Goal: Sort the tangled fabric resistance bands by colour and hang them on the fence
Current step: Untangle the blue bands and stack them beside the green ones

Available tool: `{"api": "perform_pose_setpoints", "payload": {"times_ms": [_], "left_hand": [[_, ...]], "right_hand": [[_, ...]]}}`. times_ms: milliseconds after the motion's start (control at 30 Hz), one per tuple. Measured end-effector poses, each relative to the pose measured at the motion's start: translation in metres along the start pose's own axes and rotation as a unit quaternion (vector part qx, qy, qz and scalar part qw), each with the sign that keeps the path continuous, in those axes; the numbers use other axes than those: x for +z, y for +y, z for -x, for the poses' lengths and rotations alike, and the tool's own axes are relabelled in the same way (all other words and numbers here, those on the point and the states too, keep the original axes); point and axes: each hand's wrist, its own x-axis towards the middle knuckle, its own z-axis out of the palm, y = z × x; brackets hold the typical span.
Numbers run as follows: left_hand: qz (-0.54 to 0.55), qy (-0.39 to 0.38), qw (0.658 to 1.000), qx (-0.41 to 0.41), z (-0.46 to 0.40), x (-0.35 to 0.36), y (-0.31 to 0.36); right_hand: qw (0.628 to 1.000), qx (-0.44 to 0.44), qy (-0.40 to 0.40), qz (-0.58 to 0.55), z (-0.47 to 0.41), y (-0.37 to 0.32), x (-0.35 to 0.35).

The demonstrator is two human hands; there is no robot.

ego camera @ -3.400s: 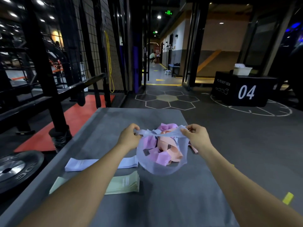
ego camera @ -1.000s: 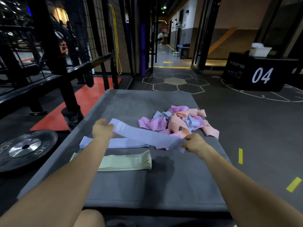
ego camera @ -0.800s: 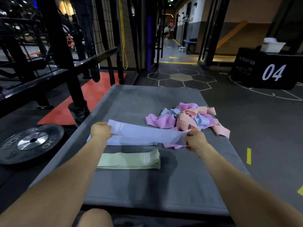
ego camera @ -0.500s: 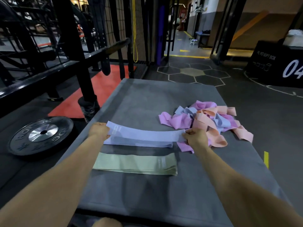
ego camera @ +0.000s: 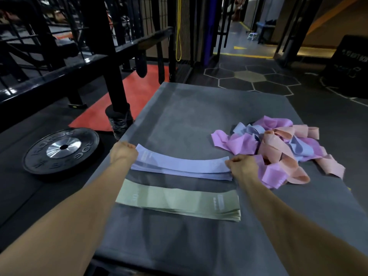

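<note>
A pale blue band (ego camera: pixel 180 165) was held stretched flat at mid-frame, the left hand (ego camera: pixel 123 153) pinching its left end and the right hand (ego camera: pixel 242 166) pinching its right end. Both grips were clenched on the fabric with the fingers curled under. The band lay on, or just above, a small blue pile (ego camera: pixel 179 173) of the same colour on the grey counter (ego camera: pixel 189 116). It was probably held taut by both ends so that it would go down smooth and square with the pile.

Just below, toward the bottom of the frame, a green stack (ego camera: pixel 177 202) had been laid parallel to the blue pile and kept apart from it, which judged as keeping the colours separate. At mid-right a tangled heap (ego camera: pixel 278 148) of pink, peach and blue bands remained unsorted on the counter, touching the right hand's far side.

The black mesh fence (ego camera: pixel 185 26) stood at the upper centre of the frame, with a yellow cord (ego camera: pixel 178 32) hanging on it. None of the fabric bands could be seen hung there yet.
</note>
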Motion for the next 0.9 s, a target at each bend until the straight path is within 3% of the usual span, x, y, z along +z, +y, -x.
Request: {"api": "perform_pose_setpoints", "payload": {"times_ms": [200,367,567,900], "left_hand": [[-0.057,-0.025,0.998,0.018,-0.001,0.001,-0.004],[-0.024,-0.045,0.999,-0.001,-0.006,-0.001,-0.009],[-0.069,-0.056,0.996,0.002,-0.008,0.003,-0.008],[-0.091,-0.021,0.995,0.029,-0.006,0.007,-0.016]], "right_hand": [[1.0,-0.008,0.006,0.022,-0.001,0.005,0.003],[1.0,0.003,0.001,0.025,0.001,0.004,0.005],[1.0,0.007,-0.006,0.011,0.001,0.006,0.006],[0.997,-0.021,0.029,0.074,0.003,0.008,0.005]]}}
